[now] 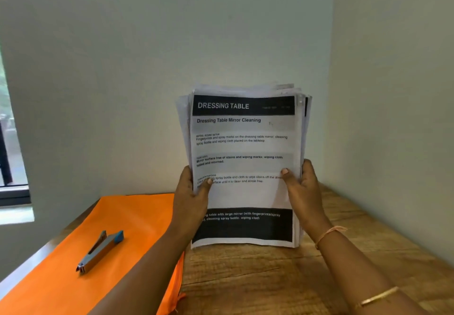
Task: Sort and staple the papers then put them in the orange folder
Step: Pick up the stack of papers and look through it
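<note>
Papers (245, 157): stack is standing upright on the bench (270, 280), just right of the orange folder (132, 216). Left hand (190, 199) and right hand (305, 189) are gripping its sides, fingers (287, 174) curled round. Stapler (100, 252) is lying on the folder. Step: probably squaring; next, sorting sheets apart.

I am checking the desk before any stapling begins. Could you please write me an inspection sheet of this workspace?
Surface: wooden table set in a wall corner.
Job's things: stack of papers held upright, bottom edge apparently on the table, sheet edges uneven; orange folder lies flat at left; stapler lies on the folder.
Clutter: nothing seen.
Grippers: left hand and right hand each grip one side of the stack, thumbs on the front sheet.
Cables: nothing seen.
Surroundings: pale walls; window at far left.
</note>
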A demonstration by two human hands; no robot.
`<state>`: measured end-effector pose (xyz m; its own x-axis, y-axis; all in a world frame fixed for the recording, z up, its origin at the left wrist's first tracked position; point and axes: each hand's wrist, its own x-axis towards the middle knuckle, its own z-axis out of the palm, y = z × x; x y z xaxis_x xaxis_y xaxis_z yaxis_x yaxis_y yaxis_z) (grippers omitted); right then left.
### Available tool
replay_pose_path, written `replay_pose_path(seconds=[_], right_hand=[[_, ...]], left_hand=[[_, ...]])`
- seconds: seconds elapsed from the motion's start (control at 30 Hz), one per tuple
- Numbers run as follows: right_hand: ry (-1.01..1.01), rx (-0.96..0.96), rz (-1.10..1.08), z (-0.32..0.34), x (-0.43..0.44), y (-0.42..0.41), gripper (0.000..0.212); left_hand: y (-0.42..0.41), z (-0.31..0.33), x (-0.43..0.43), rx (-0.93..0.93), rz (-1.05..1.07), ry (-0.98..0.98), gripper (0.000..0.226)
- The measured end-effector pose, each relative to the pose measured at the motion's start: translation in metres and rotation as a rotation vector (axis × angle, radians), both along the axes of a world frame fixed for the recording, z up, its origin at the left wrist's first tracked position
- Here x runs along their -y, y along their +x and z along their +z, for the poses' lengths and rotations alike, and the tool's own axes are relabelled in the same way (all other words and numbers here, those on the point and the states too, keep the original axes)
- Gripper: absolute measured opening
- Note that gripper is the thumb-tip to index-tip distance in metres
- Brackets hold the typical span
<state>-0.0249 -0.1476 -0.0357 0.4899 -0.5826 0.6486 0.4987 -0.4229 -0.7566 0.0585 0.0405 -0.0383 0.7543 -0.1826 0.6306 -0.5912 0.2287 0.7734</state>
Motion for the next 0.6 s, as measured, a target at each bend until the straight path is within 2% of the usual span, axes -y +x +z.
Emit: replay_pose_path(seconds=[0.1, 0.17, 0.23, 0.3, 0.37, 0.5, 0.6], right_hand=[[-0.010, 0.022, -0.032, 0.003, 0.000, -0.002, 0.012], [0.025, 0.002, -0.004, 0.005, 0.001, -0.003, 0.020], [0.050, -0.055, 0.012, 0.004, 0.003, -0.001, 0.026], [0.020, -0.100, -0.021, 0.001, 0.006, 0.003, 0.024], [-0.003, -0.102, -0.049, -0.001, 0.007, 0.007, 0.016], [-0.025, -0.065, -0.074, -0.001, 0.005, 0.003, 0.010], [0.057, -0.140, 0.028, 0.000, 0.007, 0.002, 0.015]], left_hand=[[-0.001, 0.002, -0.001, 0.027, 0.014, -0.019, 0.022], [-0.001, 0.002, -0.002, 0.023, -0.008, -0.020, 0.025], [0.000, 0.001, -0.002, -0.030, -0.040, 0.013, 0.034], [0.004, -0.004, -0.001, -0.083, -0.045, 0.076, 0.041], [0.007, -0.009, 0.003, -0.088, -0.012, 0.131, 0.034], [0.004, -0.013, 0.003, -0.098, -0.008, 0.071, 0.026], [0.004, -0.012, 0.004, -0.213, -0.125, 0.051, 0.037]])
